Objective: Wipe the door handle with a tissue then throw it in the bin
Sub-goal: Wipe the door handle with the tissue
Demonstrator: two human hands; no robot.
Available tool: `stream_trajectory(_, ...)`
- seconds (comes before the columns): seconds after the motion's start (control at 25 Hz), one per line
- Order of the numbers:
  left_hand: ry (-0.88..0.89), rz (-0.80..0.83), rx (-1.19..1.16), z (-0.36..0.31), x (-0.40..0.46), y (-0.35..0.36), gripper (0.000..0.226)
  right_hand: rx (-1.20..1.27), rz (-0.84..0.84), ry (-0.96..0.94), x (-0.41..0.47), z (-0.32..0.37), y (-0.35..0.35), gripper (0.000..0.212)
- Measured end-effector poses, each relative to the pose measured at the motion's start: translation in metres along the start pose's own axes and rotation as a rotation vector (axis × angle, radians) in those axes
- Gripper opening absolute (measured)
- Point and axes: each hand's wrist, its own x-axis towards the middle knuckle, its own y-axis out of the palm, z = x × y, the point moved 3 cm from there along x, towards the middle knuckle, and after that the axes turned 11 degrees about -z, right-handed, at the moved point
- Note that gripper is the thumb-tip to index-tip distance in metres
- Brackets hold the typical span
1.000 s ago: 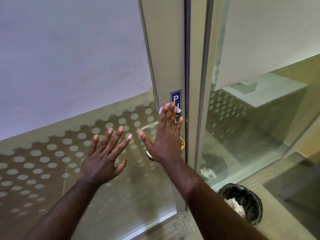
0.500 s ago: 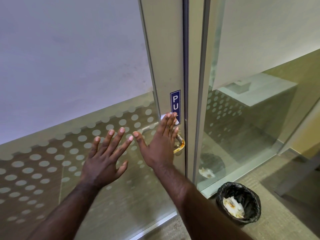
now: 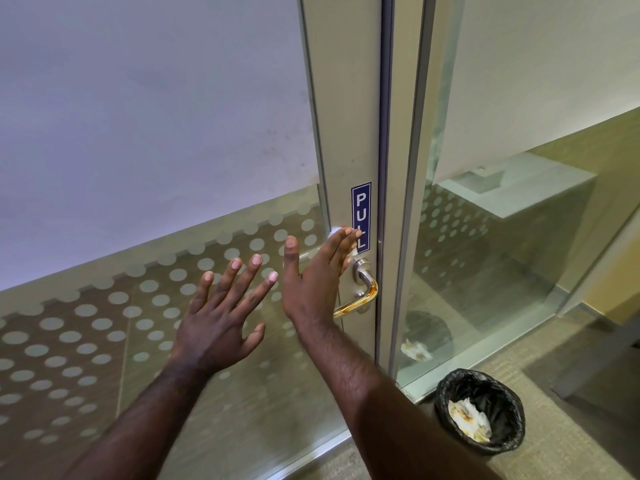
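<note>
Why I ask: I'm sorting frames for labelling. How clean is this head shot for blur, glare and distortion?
Head view: wide-angle bending bows the pale metal door frame; the left hand is slightly motion-smeared; the right hand and blue PULL sticker stay sharp; the glass side panel mirrors the black-lined bin; warm glints on the metal lever handle.

Glossy metal door handle (image 3: 360, 292), frosted glass (image 3: 138, 133)

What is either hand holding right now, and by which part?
The right hand presses a white tissue flat against the door frame under its fingertips. The left hand holds nothing.
</note>
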Motion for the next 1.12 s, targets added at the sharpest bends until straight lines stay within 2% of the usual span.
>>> stream_trajectory(0.16,-0.002,-0.001,0.000,0.000,0.000,0.000,0.091,0.025,-0.042,-0.072,0.007,0.009,-0.001,0.101)
stream_trajectory(0.56,-0.023,0.005,-0.004,-0.002,0.001,0.000,0.092,0.031,-0.071,-0.347,0.026,-0.001,-0.009,0.075)
stream_trajectory(0.64,-0.021,0.009,-0.001,-0.001,0.000,0.000,0.093,0.037,-0.136,-0.353,0.029,-0.004,-0.012,0.067)
stream_trajectory(0.76,-0.019,0.012,0.003,-0.001,-0.001,0.001,0.094,0.037,-0.332,-0.438,0.032,-0.006,-0.015,0.055)
stream_trajectory(0.92,-0.024,0.001,0.011,-0.003,0.000,0.001,0.093,0.054,-0.435,-0.487,0.035,-0.005,-0.018,0.053)
stream_trajectory(1.04,-0.040,-0.004,0.008,-0.005,0.000,0.000,0.093,0.076,-0.423,-0.571,0.033,-0.005,-0.024,0.054)
stream_trajectory(1.12,-0.045,-0.006,0.005,-0.005,0.000,0.000,0.094,0.095,-0.333,-0.698,0.024,0.000,-0.026,0.058)
